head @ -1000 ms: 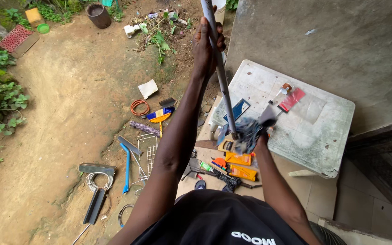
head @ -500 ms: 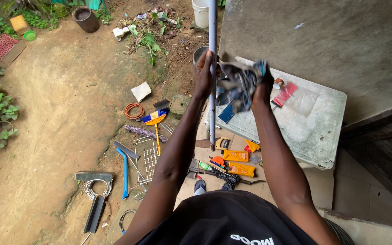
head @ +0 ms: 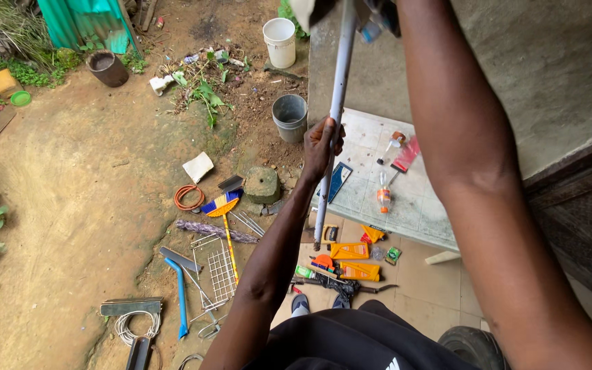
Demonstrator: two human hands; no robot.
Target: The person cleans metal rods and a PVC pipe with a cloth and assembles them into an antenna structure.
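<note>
The long grey metal pipe (head: 334,113) is gripped upright by the left hand (head: 320,147); the right hand (head: 378,10) has been raised along it, seemingly clutching a dark cloth, fingers hidden.

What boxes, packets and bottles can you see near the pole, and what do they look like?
Two orange packets: flat wedge shapes, on the floor by the pole's lower end.
Small bottle: clear with an orange band, lying on the pale table.
Red packet: flat and oblong, on the table's far side.
Small green packet: squarish, on the floor by the table edge.
</note>
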